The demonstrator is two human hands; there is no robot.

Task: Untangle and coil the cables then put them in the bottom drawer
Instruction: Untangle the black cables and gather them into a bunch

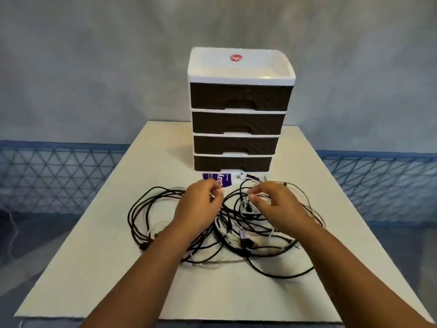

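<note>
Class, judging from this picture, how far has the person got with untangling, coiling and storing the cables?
Done: nothing visibly; the cables lie in one tangled heap on the table. In hand: the left hand and right hand each pinch a white cable over the heap. Left: separating, coiling, opening the shut bottom drawer and storing them.

— What writing is showing here?

— A round red sticker is sitting on the white top of the drawer unit, and its white lettering is reading roughly "Uniplus", though it is blurring at the end.

— Anything else?

— A purple packet is lying on the table just in front of the bottom drawer. White letters are running upside down across it, but they are staying too blurred to read.
</note>
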